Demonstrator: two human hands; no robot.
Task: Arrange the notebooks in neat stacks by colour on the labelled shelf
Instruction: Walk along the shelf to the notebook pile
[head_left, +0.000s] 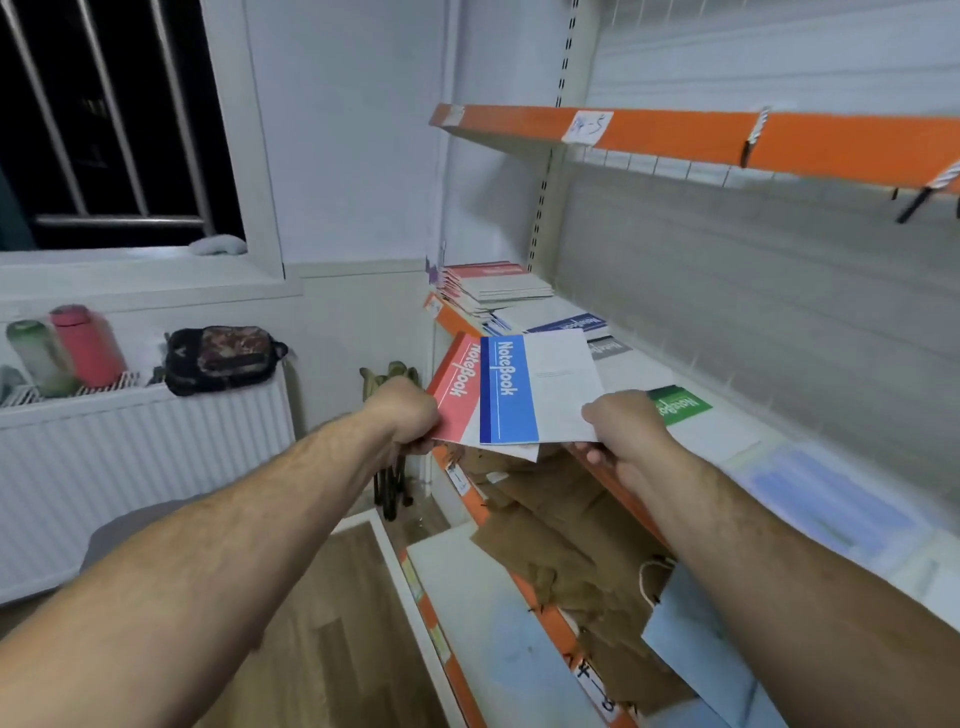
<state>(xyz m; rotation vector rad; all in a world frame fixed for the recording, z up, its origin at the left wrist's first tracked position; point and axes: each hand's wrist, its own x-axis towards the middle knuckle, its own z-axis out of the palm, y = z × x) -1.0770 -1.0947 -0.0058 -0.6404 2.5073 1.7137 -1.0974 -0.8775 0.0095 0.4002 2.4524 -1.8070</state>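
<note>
A person faces a shop shelf with an orange front edge, both bare forearms stretched forward. The left grip is curled round the near left corner of a red notebook, pinching it between thumb and fingers. The right grip is closed on the near right corner of a blue notebook, thumb on top and fingers beneath. The blue notebook lies partly over the red one, and both are held in the air just in front of the shelf edge, their covers facing up and the word "NoteBook" readable on each.

On the shelf, at the far end, sits a stack of red notebooks. Just beside it is a blue stack, then a grey notebook, then a green notebook close behind the right grip.

An upper orange-edged shelf carries a handwritten paper label. Brown paper bags lie on the shelf below. To the left, a dark backpack and two bottles rest on a white radiator.
</note>
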